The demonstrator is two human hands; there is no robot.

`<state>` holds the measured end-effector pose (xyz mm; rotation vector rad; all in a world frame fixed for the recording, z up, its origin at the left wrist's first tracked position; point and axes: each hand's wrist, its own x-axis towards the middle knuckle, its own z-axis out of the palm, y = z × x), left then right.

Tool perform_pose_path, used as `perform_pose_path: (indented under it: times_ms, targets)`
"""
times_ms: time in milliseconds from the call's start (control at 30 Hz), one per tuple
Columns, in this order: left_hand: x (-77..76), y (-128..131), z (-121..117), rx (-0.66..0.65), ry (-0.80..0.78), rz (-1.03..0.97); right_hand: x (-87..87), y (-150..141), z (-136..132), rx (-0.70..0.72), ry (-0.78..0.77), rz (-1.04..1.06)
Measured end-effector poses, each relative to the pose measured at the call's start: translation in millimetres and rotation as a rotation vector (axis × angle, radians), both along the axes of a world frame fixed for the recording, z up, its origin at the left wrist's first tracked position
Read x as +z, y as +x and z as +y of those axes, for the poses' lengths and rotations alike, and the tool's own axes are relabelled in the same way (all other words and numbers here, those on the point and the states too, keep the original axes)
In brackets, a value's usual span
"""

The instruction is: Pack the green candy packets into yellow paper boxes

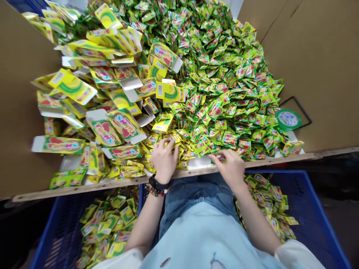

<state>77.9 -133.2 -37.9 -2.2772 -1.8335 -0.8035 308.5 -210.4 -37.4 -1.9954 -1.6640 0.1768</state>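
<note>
My left hand [165,160], with a dark band and a beaded bracelet at its wrist, is curled down over small yellow sachets [185,151] near the board's front edge. Its fingertips are partly hidden, and what they grip cannot be made out. To the right, my right hand [231,169] reaches over the edge with thumb and forefinger apart. Those fingers are at the lower border of a large heap of shiny green sachets [218,89]. Left of the heap lie many flat yellow-green cartons [126,125], some with white end flaps raised.
A wooden strip [196,171] edges the white work surface, with brown cardboard walls [314,67] on both sides. Blue crates [311,209] holding filled cartons [109,220] stand below. A green tape roll [288,119] lies at the right, beside a black wire frame [304,108].
</note>
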Motion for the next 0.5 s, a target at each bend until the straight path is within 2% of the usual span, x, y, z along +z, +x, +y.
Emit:
perform_pose_path:
  times_ms: [67,133,233,333,400,500]
  targets:
    - [-0.4,1.9,3.2,-0.013,0.012,0.004,-7.9,-23.1,23.7,-0.015,0.017,-0.004]
    - [-0.4,2.0,2.8,-0.014,0.022,0.003,-12.6,-32.1,33.0,0.020,0.038,0.057]
    - [-0.7,-1.0,2.2,-0.017,-0.026,0.028,-13.9,-23.4,26.3,0.064,0.126,0.268]
    - [-2.0,-5.0,4.5,-0.043,-0.095,-0.013,-11.4,-12.1,17.7,0.036,0.161,0.454]
    - [-2.1,-7.7,6.1,-0.058,-0.113,-0.088,-10.3,-13.0,18.3,0.020,0.160,0.423]
    - [1.1,-10.6,4.2,-0.113,-0.092,-0.238,-12.3,-24.6,26.3,0.045,0.127,0.162]
